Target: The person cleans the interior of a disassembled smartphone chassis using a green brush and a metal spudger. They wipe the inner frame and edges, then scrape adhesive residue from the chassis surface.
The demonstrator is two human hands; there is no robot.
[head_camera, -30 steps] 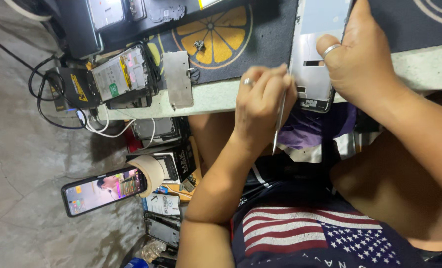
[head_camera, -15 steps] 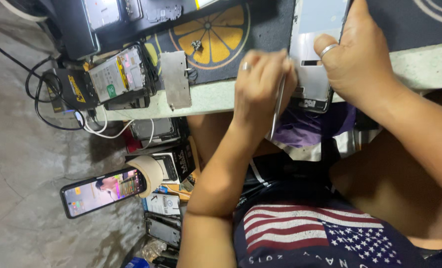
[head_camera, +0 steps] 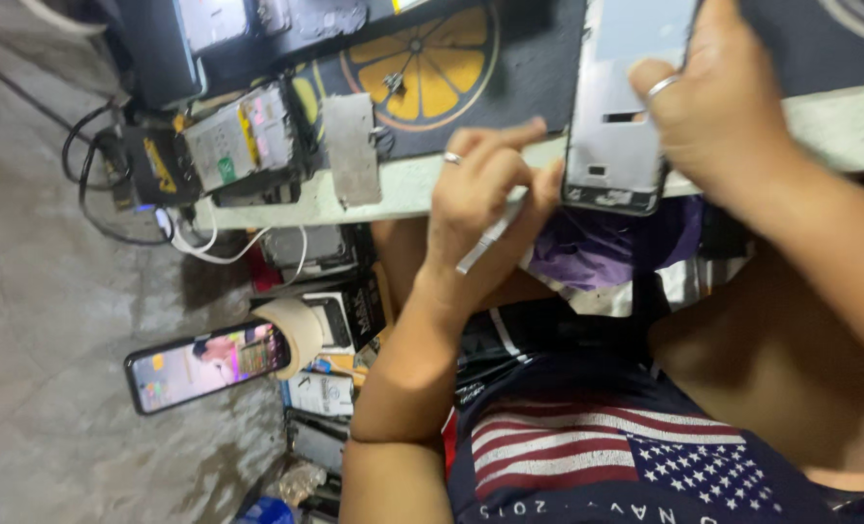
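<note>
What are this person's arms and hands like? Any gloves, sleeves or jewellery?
No gloves and no sleeves: both forearms are bare. The left hand wears a silver ring, and the right hand wears a silver ring too. No watch or bracelet shows.

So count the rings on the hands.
2: one ring on the left hand holding tweezers, one ring on the right hand gripping the phone frame. Others may be hidden.

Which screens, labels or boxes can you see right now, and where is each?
Lit phone: lower left, propped on the floor, colourful screen.
Opened phone frame: held in the right hand, silver-grey.
Small boxes: stacked under the bench, white and black.
Module: bench edge, green and yellow stickers.
</note>
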